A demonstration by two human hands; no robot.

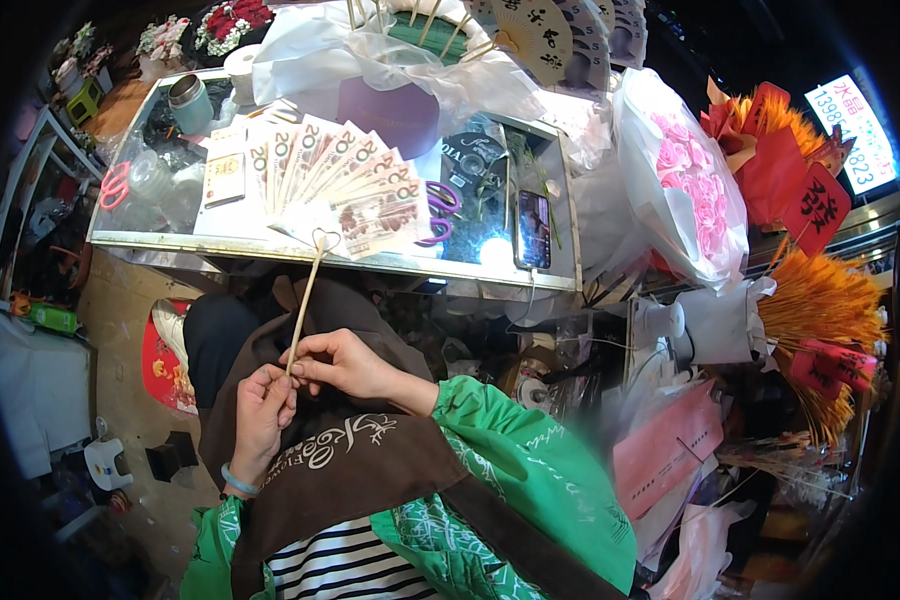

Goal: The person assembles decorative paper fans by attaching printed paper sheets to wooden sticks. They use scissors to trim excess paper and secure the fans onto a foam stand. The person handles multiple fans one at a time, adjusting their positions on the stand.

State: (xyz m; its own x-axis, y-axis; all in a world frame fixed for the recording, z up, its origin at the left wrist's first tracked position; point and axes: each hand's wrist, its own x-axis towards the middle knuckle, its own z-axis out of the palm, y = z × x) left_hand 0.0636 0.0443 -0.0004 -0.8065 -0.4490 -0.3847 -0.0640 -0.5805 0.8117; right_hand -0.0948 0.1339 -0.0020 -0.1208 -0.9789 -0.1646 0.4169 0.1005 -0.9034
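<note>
A thin wooden stick stands out from my fingers towards the glass-topped counter. Its far end meets the base of a fan of banknotes, where a thin loop of wire or cord shows. My left hand pinches the stick's near end between thumb and fingers. Beside it, my right hand grips the stick just above. The notes are spread over white paper on the counter, with purple-handled scissors partly behind their right edge. A small gold-and-white packet lies to the left of the fan.
The glass counter's front edge runs beyond my lap. On it are a phone with a cable, red-handled scissors and an open flask. A pink rose bouquet stands at the right, near orange wheat-like stalks.
</note>
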